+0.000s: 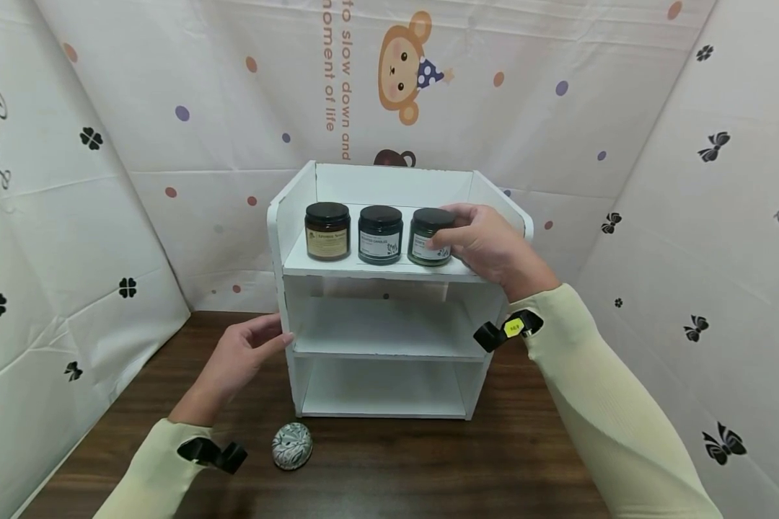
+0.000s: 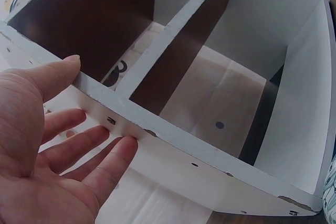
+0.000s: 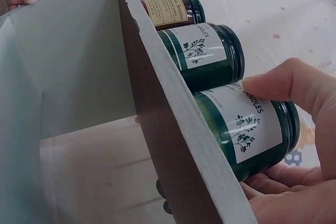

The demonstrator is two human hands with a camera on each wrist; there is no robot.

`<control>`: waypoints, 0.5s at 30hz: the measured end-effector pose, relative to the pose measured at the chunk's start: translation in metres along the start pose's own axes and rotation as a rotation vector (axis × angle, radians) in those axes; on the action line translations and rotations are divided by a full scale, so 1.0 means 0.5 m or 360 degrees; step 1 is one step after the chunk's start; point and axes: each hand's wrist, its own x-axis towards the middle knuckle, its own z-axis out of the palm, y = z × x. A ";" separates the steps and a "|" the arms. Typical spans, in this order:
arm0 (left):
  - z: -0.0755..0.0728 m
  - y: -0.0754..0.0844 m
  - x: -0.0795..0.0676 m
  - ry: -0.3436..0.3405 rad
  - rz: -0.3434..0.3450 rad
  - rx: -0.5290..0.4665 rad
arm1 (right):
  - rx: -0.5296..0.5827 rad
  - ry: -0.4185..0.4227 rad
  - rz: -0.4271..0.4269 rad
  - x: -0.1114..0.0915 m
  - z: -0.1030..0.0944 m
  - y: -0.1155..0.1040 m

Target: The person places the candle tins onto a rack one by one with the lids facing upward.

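Three candle jars with black lids stand in a row on the top shelf of a white shelf unit (image 1: 389,344). At the right end, my right hand (image 1: 493,245) grips a green candle jar (image 3: 247,124), thumb on its label and fingers behind. Beside it is a second green candle jar (image 1: 380,236); the leftmost is a brown candle jar (image 1: 327,232) with a cream label. My left hand (image 1: 245,353) rests against the unit's left side, thumb at the front edge and fingers nearly straight along the outer panel (image 2: 157,156).
A round patterned ball-like object (image 1: 292,445) lies on the dark wood table (image 1: 415,468), in front of the unit's left corner. Two lower shelves (image 1: 389,328) sit beneath the jars. Printed white cloth (image 1: 221,144) hangs behind and at both sides.
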 end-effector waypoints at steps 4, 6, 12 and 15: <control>-0.001 0.000 0.000 0.0002 0.0000 0.0008 | -0.0004 -0.0017 -0.0011 -0.005 0.000 -0.003; -0.001 -0.001 -0.001 0.0004 0.0003 0.0013 | -0.0009 -0.0009 -0.0023 -0.010 0.001 -0.003; 0.000 -0.002 0.000 0.0006 0.0016 0.0017 | -0.0359 0.0128 -0.0021 -0.036 0.003 -0.003; -0.001 -0.002 0.000 0.0002 0.0017 0.0018 | -0.0598 0.0234 -0.0035 -0.057 0.009 0.000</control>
